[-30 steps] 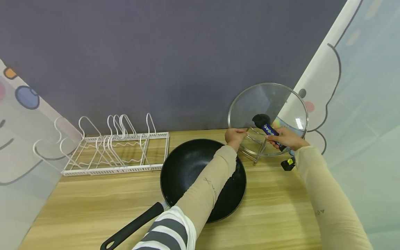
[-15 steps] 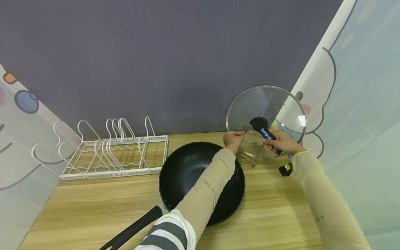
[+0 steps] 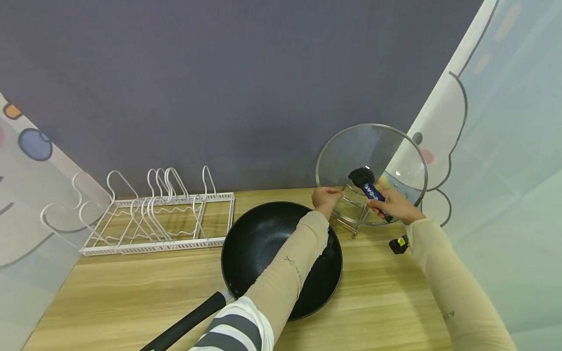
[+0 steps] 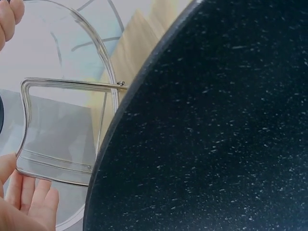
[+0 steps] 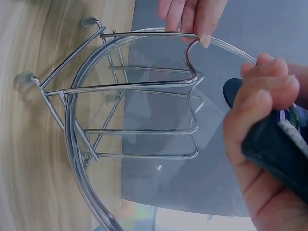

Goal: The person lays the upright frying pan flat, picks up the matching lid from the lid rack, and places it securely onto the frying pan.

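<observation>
A clear glass lid (image 3: 369,141) with a metal rim stands upright in a small wire lid rack (image 5: 144,85) at the right of the table. My right hand (image 3: 396,204) grips the lid's black handle (image 3: 373,192), which has a blue label. With thumb and fingertips, my left hand (image 3: 326,197) pinches the near-left wire of the lid rack; the left wrist view shows this contact at the rack's bent corner. Below my left forearm lies a black wok (image 3: 252,243), its long handle (image 3: 189,319) pointing to the lower left. The forearm hides part of the wok's inside.
A white wire rack (image 3: 160,244) with several curved dividers sits at the left back of the wooden table (image 3: 110,292). A grey wall (image 3: 246,97) rises behind. A small black item with a yellow mark (image 3: 398,244) shows beside the right sleeve.
The whole head view has shifted slightly, moving things a little down and left. My right wrist sits slightly lower. Both hands keep the same holds, and the lid remains in its rack.
</observation>
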